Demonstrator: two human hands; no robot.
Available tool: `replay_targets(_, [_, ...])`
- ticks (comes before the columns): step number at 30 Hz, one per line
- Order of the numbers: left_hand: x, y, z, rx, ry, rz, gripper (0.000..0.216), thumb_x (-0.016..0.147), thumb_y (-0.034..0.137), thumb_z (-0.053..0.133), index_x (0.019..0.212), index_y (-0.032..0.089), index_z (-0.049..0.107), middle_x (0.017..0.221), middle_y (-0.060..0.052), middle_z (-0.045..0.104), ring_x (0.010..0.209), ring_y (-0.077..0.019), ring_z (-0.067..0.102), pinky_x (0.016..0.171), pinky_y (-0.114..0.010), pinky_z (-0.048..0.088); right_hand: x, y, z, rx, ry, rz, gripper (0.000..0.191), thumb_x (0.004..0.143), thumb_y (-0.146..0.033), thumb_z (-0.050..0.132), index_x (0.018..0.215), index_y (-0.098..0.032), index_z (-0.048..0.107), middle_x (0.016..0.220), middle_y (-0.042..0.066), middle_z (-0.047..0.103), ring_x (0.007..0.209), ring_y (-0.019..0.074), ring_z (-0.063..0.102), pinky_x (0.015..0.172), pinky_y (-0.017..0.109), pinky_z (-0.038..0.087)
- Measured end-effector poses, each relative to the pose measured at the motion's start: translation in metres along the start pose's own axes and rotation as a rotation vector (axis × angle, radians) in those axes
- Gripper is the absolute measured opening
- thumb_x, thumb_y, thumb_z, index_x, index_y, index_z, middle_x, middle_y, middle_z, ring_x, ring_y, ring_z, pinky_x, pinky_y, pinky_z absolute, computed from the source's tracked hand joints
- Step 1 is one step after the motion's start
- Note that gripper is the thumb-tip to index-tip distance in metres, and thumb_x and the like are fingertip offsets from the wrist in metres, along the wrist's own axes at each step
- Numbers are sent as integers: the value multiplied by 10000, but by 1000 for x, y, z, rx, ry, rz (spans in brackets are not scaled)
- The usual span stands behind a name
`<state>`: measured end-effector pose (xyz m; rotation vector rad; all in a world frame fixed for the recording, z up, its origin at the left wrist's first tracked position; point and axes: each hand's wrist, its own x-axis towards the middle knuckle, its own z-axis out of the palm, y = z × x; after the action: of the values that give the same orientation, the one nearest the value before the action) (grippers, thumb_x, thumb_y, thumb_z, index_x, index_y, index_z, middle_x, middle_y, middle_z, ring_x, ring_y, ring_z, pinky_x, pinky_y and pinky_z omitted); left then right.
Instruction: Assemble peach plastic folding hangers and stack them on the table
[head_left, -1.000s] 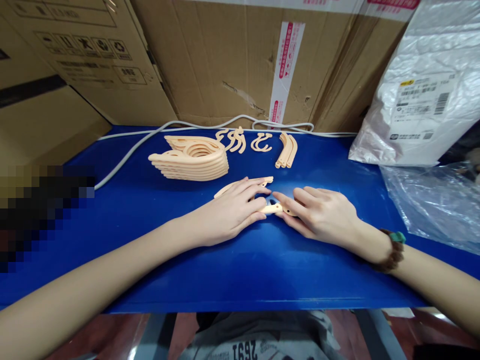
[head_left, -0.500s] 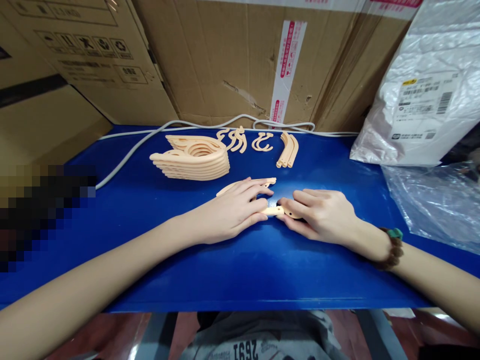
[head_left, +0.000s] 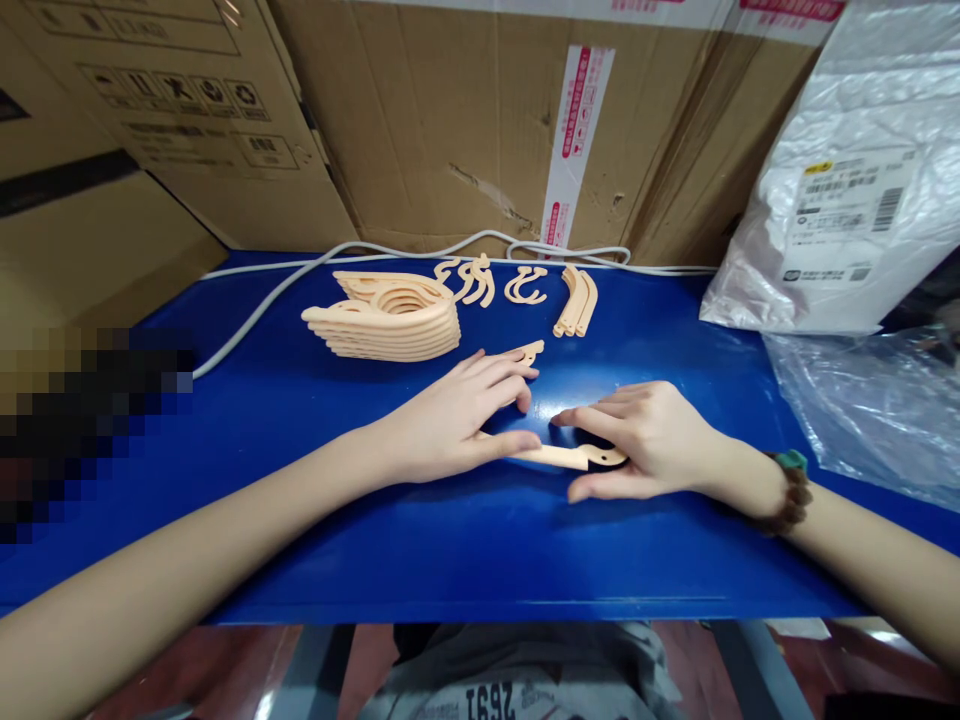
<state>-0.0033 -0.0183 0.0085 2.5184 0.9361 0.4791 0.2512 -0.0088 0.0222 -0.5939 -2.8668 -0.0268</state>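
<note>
My left hand [head_left: 457, 420] lies over cream plastic pieces that look like clothes-hanger parts. Its thumb rests along the near hanger arm [head_left: 555, 457], while the fingers curl over a far arm [head_left: 532, 352]; whether the two arms join under the palm is hidden. Beside the near arm's right end, a rounded tip with a small hole, my right hand [head_left: 645, 440] has its thumb and index finger spread apart. That tip sits partly beneath the right hand, and I cannot tell whether they touch.
Behind the left hand stands a stack of cream hanger frames [head_left: 397, 335]. Several small hooks [head_left: 476, 280] and a few curved arms [head_left: 576, 300] lie further right. A white cable [head_left: 262, 330] crosses the back of the blue table [head_left: 480, 560]. Cardboard boxes [head_left: 465, 130] and a white plastic parcel [head_left: 817, 220] border it.
The near arm has shifted toward me, and the far arm's tip slightly away and left. My right hand has loosened from a pinch at the near arm's end, its thumb and index finger now apart.
</note>
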Motion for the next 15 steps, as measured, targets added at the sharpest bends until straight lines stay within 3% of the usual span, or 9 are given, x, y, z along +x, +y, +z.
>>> replay_targets(6, [0,-8,2,-56,97,-2,223,971,232,434,1159,217,552,1369,-92,512,1348,-225,421,1121,-421,361,2,-1,0,142,-22,-34,718,869,-756,350,1061,-136,657,663,23,635,577,144,561,603,277,342])
replay_targets(9, [1,-13,3,-101,159,-2,272,940,229,503,1210,214,524,1301,-89,541,1262,-218,502,1061,-364,428,4,-3,1,175,-21,-41,706,864,-745,386,1069,-125,656,728,40,649,639,158,558,644,290,347])
replay_targets(15, [2,-17,4,-122,259,-23,391,876,287,642,1231,214,497,1259,-86,566,1180,-231,567,1032,-374,456,7,-7,0,192,-43,-41,618,858,-685,495,1108,-140,645,852,62,657,795,194,498,828,360,326])
